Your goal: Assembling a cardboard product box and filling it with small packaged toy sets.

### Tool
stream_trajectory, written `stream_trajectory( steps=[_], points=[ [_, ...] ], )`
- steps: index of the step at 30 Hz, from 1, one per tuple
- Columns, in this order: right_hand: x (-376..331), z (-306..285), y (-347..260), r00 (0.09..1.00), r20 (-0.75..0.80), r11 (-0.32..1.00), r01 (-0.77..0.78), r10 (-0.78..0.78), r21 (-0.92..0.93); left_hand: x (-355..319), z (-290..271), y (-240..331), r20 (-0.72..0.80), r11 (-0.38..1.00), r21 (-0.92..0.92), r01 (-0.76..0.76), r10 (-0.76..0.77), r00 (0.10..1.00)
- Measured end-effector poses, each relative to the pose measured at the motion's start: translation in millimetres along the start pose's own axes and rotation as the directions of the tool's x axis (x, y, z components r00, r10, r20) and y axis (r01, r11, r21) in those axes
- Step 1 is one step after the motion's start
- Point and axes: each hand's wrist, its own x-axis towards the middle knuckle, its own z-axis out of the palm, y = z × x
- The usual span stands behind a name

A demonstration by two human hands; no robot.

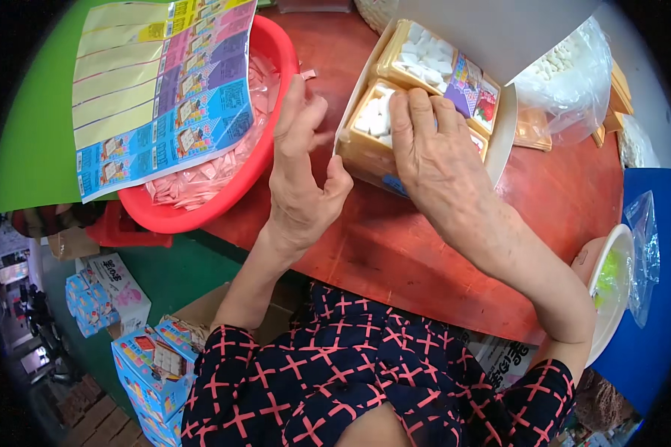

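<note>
**Packing check: trays in white box, second tray being seated**

The white box [499, 134] sits at one o'clock on the red tabletop [395, 246]. One tray of white pieces [421, 56] lies in it; the front tray [373, 115] appears not yet settled. More loose pieces wait in a clear bag [566, 71], so work looks part done. The right hand [436, 153] lies flat, fingers pressing that tray's rim. The left hand [302, 167], half open, steadies the box edge with its thumb. A red basin [265, 160] of pink packets stands at ten o'clock.
</note>
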Motion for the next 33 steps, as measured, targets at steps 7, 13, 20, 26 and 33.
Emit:
stream_trajectory(
  steps=[7,13,20,26,33],
  points=[
    [4,0,-9,0.997,0.064,0.987,0.054,-0.045,-0.149,-4,-4,2,0.116,0.956,-0.217,0.197,-0.176,0.978],
    [0,3,2,0.994,0.016,0.994,0.109,-0.109,0.023,35,-10,1,0.104,0.995,-0.095,0.008,0.002,0.995],
    [-9,-24,20,1.0,0.019,0.764,-0.016,0.006,0.645,42,-4,20,0.404,0.958,0.18,-0.222,0.134,0.905],
    [-2,-49,56,0.995,-0.041,0.747,-0.041,0.09,0.663,44,-5,20,0.401,0.928,0.243,-0.282,0.169,0.9],
    [44,-19,76,0.998,-0.069,0.905,0.026,0.004,0.425,55,-3,19,0.483,0.916,0.268,-0.299,0.141,0.864]
  ],
)
